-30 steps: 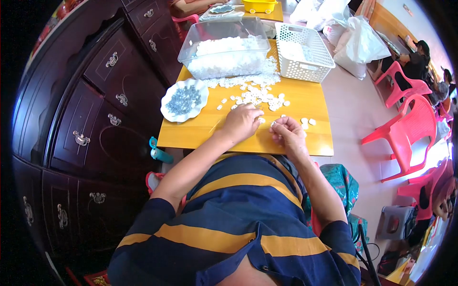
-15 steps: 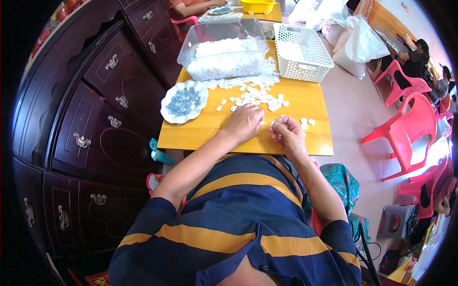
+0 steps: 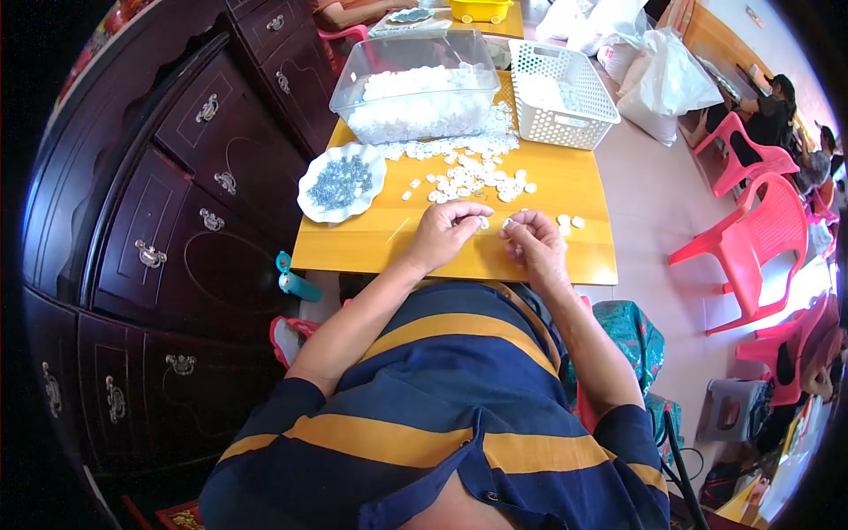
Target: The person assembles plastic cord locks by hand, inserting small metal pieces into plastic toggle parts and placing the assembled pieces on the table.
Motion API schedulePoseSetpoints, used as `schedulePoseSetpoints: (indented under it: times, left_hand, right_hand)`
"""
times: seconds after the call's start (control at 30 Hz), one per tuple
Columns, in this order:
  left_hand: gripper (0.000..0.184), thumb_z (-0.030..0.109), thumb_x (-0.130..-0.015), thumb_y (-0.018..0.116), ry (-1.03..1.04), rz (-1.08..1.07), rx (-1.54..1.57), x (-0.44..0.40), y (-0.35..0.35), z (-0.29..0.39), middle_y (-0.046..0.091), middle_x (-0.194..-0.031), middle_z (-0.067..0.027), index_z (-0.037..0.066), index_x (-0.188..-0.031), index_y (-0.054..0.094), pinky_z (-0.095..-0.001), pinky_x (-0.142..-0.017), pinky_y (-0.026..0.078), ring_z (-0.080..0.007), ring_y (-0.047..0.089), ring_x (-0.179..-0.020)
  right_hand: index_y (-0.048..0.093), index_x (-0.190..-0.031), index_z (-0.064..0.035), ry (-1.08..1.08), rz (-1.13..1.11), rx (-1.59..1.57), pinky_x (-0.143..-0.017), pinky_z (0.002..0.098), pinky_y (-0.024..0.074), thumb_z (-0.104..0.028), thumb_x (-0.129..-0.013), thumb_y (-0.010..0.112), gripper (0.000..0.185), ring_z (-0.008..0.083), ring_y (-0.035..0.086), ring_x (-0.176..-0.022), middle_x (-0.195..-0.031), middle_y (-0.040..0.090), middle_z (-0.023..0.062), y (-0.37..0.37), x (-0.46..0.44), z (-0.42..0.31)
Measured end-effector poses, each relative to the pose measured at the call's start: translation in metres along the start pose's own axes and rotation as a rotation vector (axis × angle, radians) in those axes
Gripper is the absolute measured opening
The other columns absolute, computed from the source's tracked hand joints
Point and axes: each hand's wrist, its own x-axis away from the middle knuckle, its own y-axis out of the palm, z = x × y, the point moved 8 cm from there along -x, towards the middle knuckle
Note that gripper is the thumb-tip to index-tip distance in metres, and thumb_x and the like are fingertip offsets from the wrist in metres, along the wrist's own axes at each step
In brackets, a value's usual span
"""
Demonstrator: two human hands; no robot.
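My left hand (image 3: 444,237) is over the near part of the wooden table (image 3: 371,252), its thumb and forefinger closed around a small white plastic piece (image 3: 484,223). Facing it, my right hand (image 3: 537,246) pinches another small white piece (image 3: 507,223) between thumb and fingertips. A narrow gap separates the two hands. Just beyond them lies a loose pile of flat, rounded white plastic pieces (image 3: 477,177). A few round white pieces (image 3: 577,222) sit to the right of my right hand. Fine details of the held pieces are too small to make out.
A clear plastic bin (image 3: 415,124) full of white pieces and a white perforated basket (image 3: 570,132) stand at the table's back. A scalloped white plate (image 3: 311,208) of small grey pieces is at left. Dark cabinets (image 3: 203,265) flank the table; pink chairs (image 3: 751,247) stand right.
My left hand has turned and drawn back slightly from the pile, and a small white piece now shows at its fingertips. My right hand has stayed nearly in place with its piece.
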Motion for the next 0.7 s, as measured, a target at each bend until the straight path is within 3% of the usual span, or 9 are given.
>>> schedulePoseSetpoints:
  times: [0.1, 0.17, 0.7]
  left_hand:
    - [0.015, 0.004, -0.089, 0.064, -0.113, 0.0, 0.11, 0.0, -0.002, -0.012, 0.071, -0.092, -0.0032, -0.001, -0.101, 0.071, -0.0235, -0.069, 0.05, -0.0064, 0.06, -0.075]
    - [0.015, 0.005, -0.09, 0.063, -0.031, 0.06, 0.154, -0.001, -0.006, -0.011, 0.07, -0.091, -0.0017, -0.001, -0.101, 0.07, -0.0228, -0.069, 0.05, -0.0057, 0.06, -0.075]
    - [0.016, 0.005, -0.09, 0.062, -0.01, -0.019, 0.005, 0.003, -0.002, -0.004, 0.071, -0.086, -0.0028, 0.0, -0.101, 0.072, -0.0235, -0.07, 0.051, -0.006, 0.061, -0.074]
  right_hand:
    - [0.059, -0.101, -0.0053, -0.015, -0.034, 0.078, -0.061, 0.0201, 0.0456, -0.011, -0.094, 0.064, 0.01, 0.0076, 0.058, -0.065, -0.084, 0.069, 0.005, 0.004, 0.0, 0.001]
    - [0.06, -0.101, -0.004, -0.016, -0.07, 0.115, -0.06, 0.0204, 0.0455, -0.011, -0.094, 0.064, 0.01, 0.0073, 0.058, -0.065, -0.083, 0.069, 0.0047, 0.008, -0.001, 0.003]
    - [0.061, -0.1, -0.0023, 0.009, -0.078, 0.225, -0.06, 0.0209, 0.046, -0.008, -0.093, 0.064, 0.009, 0.0068, 0.057, -0.065, -0.08, 0.068, 0.0038, 0.013, 0.003, 0.001]
